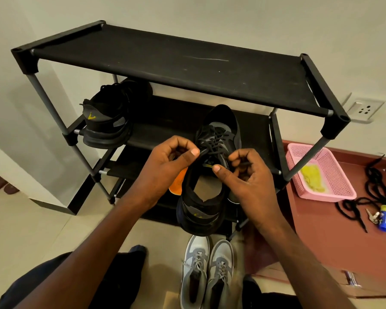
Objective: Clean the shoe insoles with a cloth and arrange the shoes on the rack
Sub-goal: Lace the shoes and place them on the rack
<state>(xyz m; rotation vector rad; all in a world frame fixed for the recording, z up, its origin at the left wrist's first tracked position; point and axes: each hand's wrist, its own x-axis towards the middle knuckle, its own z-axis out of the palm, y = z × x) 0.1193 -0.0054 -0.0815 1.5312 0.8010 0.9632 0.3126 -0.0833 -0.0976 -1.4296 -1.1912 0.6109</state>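
Observation:
A black and grey sneaker (210,192) hangs in front of the black shoe rack (176,61), toe pointing away, heel toward me. My left hand (165,170) pinches a black lace end at the left of its tongue. My right hand (245,175) pinches the other lace end at the right. An orange insole (176,184) shows under my left hand, beside the shoe. The matching black sneaker (107,121) sits on the rack's second shelf at the left. A yellow cloth (312,177) lies in a pink basket (334,195) on the right.
A pair of grey and white sneakers (207,273) stands on the floor below my hands. On the maroon surface at right lie loose black laces (374,186), keys and a small blue bottle (384,219). A wall socket (363,110) is behind the rack.

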